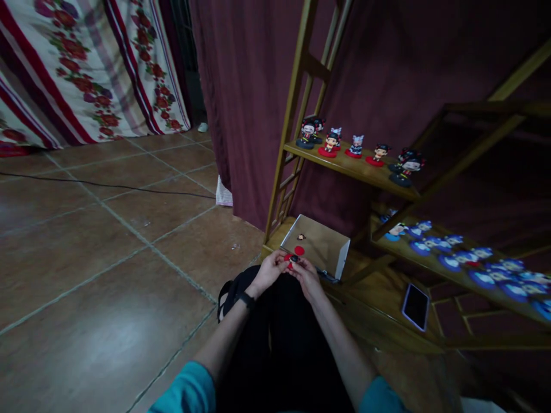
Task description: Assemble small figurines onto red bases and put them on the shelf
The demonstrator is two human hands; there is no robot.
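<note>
A small figurine (294,258) with a black top is between my two hands, just above my lap. My left hand (271,272) has its fingers closed on the red part at the figurine's left. From the other side, my right hand (307,277) pinches the same piece. The fingers hide much of it, so its front cannot be made out. Just beyond my fingertips, a shallow box (323,244) holds a loose red disc (299,250) and a small figurine piece (301,236) with dark hair.
The box rests on the low board of a wooden shelf (353,171), whose upper board bears several figurines. Blue-based figurines (460,258) line the lower right board. A phone (415,307) lies at right. A black cable (107,184) crosses the tiled floor (107,258).
</note>
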